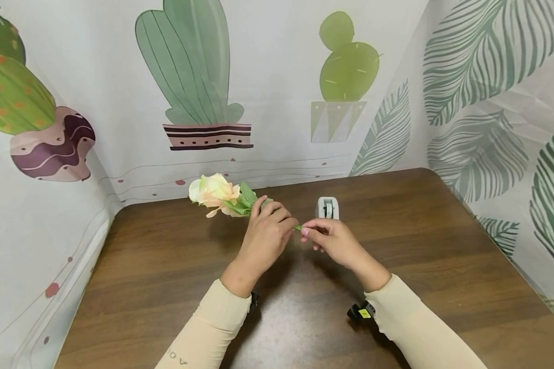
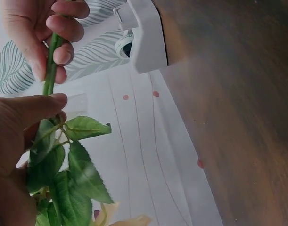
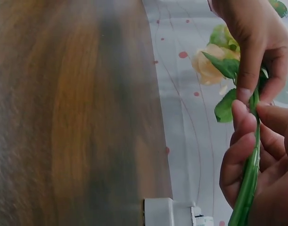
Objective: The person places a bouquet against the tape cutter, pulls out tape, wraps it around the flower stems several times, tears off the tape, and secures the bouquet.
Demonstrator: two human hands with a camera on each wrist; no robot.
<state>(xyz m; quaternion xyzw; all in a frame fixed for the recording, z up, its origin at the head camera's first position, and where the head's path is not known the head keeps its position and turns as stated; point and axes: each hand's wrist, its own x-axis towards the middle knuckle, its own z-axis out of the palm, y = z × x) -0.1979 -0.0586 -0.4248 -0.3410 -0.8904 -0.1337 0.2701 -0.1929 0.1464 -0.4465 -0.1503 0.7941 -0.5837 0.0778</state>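
Observation:
A small bunch of pale peach roses (image 1: 214, 190) with green leaves (image 2: 80, 172) is held above the table, blooms to the left. My left hand (image 1: 269, 225) pinches the green stems (image 2: 50, 70) just below the leaves, between thumb and fingers. Close beside it, my right hand (image 1: 334, 241) grips the same stems lower down, its fingers (image 3: 239, 155) curled round them. A see-through strip (image 2: 78, 102), like clear tape, sticks out from the stems by the left thumb. Behind the right hand stands a white tape dispenser (image 1: 328, 207), partly hidden by that hand in the head view.
The brown wooden table (image 1: 166, 287) reaches back to a white cloth backdrop (image 1: 277, 77) printed with cacti and leaves. Black wrist camera mounts (image 1: 361, 311) show at the sleeves.

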